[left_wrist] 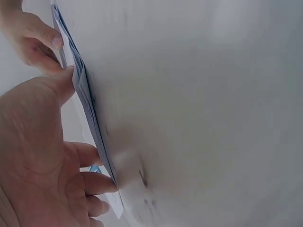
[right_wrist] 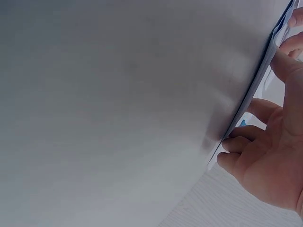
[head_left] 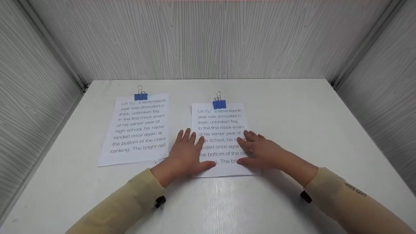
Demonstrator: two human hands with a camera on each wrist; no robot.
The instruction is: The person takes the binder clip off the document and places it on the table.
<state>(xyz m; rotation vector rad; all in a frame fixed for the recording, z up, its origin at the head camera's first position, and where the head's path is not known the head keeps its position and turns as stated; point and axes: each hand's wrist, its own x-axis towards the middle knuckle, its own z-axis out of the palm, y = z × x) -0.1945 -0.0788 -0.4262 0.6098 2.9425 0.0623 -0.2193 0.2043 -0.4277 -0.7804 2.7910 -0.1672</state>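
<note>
— Where do I have the hands?

— I have the left hand (head_left: 185, 156) and right hand (head_left: 261, 151) lying flat, fingers spread, on the lower half of the clipped stack of sheets (head_left: 222, 130), one at each side edge. The thumbs sit along the near edge; in the wrist views they seem tucked against the paper's edge, though I can't tell if they pinch it.

— How will it handle?

— Light, thin and floppy, I judge; likely to slide on the smooth table (head_left: 292, 107). The blue binder clip (head_left: 219, 104) beyond my fingertips keeps the sheets together. I'd grip both side edges, or that clip.

— Anything else?

— A second clipped stack (head_left: 138, 130) lies just outside my left hand.
</note>
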